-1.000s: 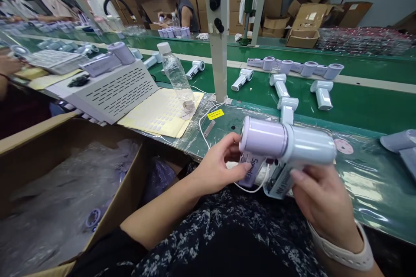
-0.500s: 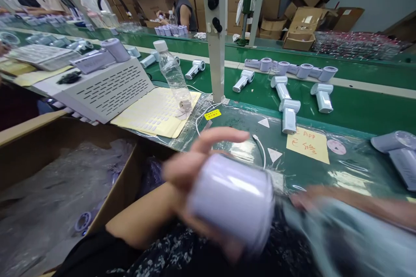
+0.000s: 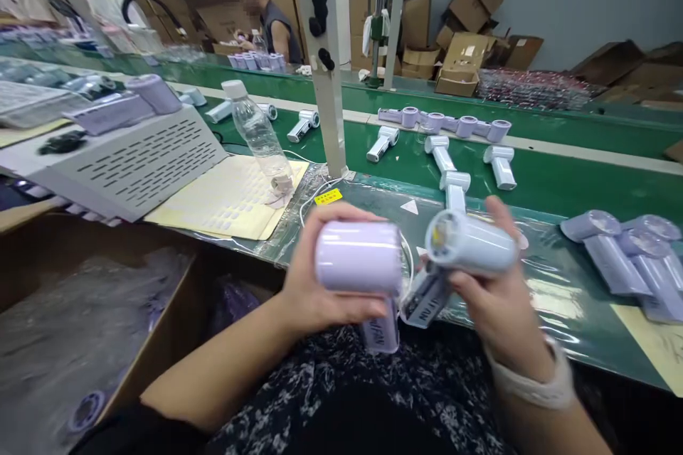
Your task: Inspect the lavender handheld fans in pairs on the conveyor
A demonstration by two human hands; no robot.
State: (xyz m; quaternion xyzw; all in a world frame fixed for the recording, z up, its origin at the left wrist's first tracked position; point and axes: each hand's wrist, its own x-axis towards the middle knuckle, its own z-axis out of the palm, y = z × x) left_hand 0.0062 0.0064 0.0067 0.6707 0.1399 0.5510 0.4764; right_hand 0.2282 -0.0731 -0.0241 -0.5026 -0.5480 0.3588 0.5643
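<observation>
Just below the middle of the frame, the left hand [image 3: 304, 291] is wrapped around the barrel of a purple fan [image 3: 358, 257], forefinger over the top and thumb beneath. Gripped there, the handle hangs free with its lettering facing the wearer, which probably makes it easy to look over.

Right of it, the right hand [image 3: 499, 302] grips a light blue fan [image 3: 474, 245] by the barrel, thumb low and one finger raised behind. The barrel's end points left and the handle slants down-left, so the two handles come near each other; blur hides whether they touch. A white cable [image 3: 410, 256] shows between them, though I cannot tell if it is plugged into either.

Both fans are held above the near edge of the surface [image 3: 549, 313], perhaps to keep them close to the eyes. At the right edge, more purple fans [image 3: 613, 263] lie bunched side by side, seemingly grouped by colour. Beyond, on the green belt, purple fans [image 3: 467, 126] form a row while light blue fans [image 3: 501, 167] lie scattered nearer, likely within reach.
</observation>
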